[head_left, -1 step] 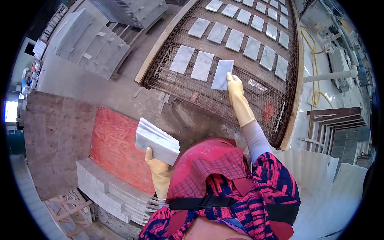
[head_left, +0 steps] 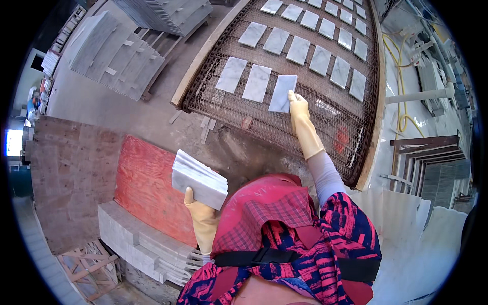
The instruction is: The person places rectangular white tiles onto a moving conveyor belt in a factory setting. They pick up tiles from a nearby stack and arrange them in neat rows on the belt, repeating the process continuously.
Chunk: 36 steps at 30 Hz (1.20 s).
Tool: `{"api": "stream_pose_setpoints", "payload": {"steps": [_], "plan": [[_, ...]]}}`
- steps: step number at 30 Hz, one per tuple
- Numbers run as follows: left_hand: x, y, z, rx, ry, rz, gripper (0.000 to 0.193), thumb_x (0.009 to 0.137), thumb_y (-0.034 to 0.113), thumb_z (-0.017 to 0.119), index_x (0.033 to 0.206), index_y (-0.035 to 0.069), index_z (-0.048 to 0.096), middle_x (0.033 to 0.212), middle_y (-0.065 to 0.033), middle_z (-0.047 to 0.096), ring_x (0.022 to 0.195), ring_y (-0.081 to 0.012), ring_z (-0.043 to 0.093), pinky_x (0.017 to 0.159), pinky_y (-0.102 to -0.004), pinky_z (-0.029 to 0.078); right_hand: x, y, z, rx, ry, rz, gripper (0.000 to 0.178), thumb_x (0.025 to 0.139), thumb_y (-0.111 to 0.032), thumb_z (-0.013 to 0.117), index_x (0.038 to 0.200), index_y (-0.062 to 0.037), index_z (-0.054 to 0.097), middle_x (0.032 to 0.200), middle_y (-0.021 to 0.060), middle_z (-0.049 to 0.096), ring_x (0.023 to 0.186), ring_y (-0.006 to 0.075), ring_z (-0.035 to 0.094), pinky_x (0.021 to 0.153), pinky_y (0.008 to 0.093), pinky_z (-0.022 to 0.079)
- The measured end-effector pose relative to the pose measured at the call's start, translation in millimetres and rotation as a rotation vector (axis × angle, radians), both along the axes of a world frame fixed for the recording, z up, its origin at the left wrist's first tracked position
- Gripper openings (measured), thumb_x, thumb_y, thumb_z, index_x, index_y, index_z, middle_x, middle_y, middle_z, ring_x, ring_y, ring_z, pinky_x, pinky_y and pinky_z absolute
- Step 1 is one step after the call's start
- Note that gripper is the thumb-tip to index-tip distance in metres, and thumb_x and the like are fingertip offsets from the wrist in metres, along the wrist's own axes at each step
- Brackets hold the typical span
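My left hand (head_left: 202,216), in a cream rubber glove, grips a stack of white-grey marble tiles (head_left: 201,188) from below, its thumb on the top tile's near edge. The tiles fan apart slightly on the far side. Stretched out over the mesh belt (head_left: 325,137), my gloved right hand (head_left: 299,109) pinches a single marble tile (head_left: 280,95) by its right edge. That tile is beside another marble tile (head_left: 257,84) in the nearest row; whether it touches the mesh I cannot tell. Several rows of similar tiles lie spaced out farther up the belt.
A wooden rail (head_left: 203,58) borders the belt's left side. Stacked grey slabs (head_left: 117,56) stand at the far left. Near my left hand are a red board (head_left: 147,188) and grey stone blocks (head_left: 122,231). A metal rack (head_left: 427,152) and a yellow hose (head_left: 401,101) are at the right.
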<state>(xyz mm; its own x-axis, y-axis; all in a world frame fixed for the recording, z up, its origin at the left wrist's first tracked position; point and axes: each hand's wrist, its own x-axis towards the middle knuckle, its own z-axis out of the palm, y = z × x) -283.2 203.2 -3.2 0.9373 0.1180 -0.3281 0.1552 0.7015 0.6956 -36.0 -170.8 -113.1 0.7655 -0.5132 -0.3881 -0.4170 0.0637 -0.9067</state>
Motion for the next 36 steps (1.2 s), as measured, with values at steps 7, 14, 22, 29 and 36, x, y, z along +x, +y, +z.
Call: {"api": "stream_pose_setpoints", "payload": {"steps": [7, 14, 22, 29, 36], "plan": [[-1.7, 7.9, -12.0, -0.035, -0.003, 0.013, 0.082, 0.103, 0.062, 0.048, 0.154, -0.002, 0.044, 0.151, -0.0178, 0.054, 0.139, -0.0336, 0.053, 0.119, -0.0491, 0.042, 15.2, -12.6, -19.3, 0.081, 0.016, 0.023, 0.044, 0.103, -0.043, 0.065, 0.122, -0.0041, 0.074, 0.107, 0.0067, 0.077, 0.096, 0.018, 0.07, 0.091, 0.0378, 0.053], [-3.8, 1.2, -2.2, 0.161, 0.017, -0.005, 0.074, 0.106, 0.055, 0.05, 0.154, -0.001, 0.044, 0.152, -0.0176, 0.054, 0.139, -0.0319, 0.052, 0.119, -0.0474, 0.043, -15.9, 21.7, 88.4, -0.844, 0.102, 0.363, 0.055, 0.099, -0.039, 0.069, 0.141, -0.0045, 0.06, 0.126, 0.0192, 0.072, 0.119, 0.0339, 0.069, 0.103, 0.0438, 0.053], [-6.2, -8.1, 17.4, 0.353, 0.009, -0.039, 0.051, 0.108, 0.03, 0.056, 0.147, -0.002, 0.051, 0.141, -0.0162, 0.061, 0.129, -0.0294, 0.06, 0.111, -0.0447, 0.05, 30.7, 91.8, 65.2, -1.344, -0.149, 0.819, 0.069, 0.091, -0.038, 0.078, 0.149, -0.0095, 0.054, 0.14, 0.0202, 0.059, 0.13, 0.041, 0.059, 0.1, 0.0516, 0.052], [-27.8, 24.5, -21.4, 0.135, 0.067, -0.016, 0.075, 0.105, 0.06, 0.041, 0.152, 0.002, 0.047, 0.149, -0.015, 0.056, 0.136, -0.03, 0.054, 0.118, -0.0455, 0.042, 61.8, 107.8, 33.3, -1.315, -0.013, 0.894, 0.07, 0.092, -0.032, 0.077, 0.153, -0.0151, 0.05, 0.16, 0.029, 0.043, 0.144, 0.0533, 0.045, 0.102, 0.0592, 0.051], [-26.1, 22.6, -19.1, 0.075, 0.012, 0.052, 0.078, 0.106, 0.064, 0.039, 0.152, 0.001, 0.048, 0.15, -0.0155, 0.056, 0.137, -0.0313, 0.053, 0.119, -0.0465, 0.041, 68.2, 112.6, 28.7, -1.19, 0.072, 0.833, 0.071, 0.093, -0.032, 0.077, 0.156, -0.0167, 0.047, 0.165, 0.028, 0.035, 0.148, 0.0544, 0.038, 0.105, 0.0589, 0.051]]}}
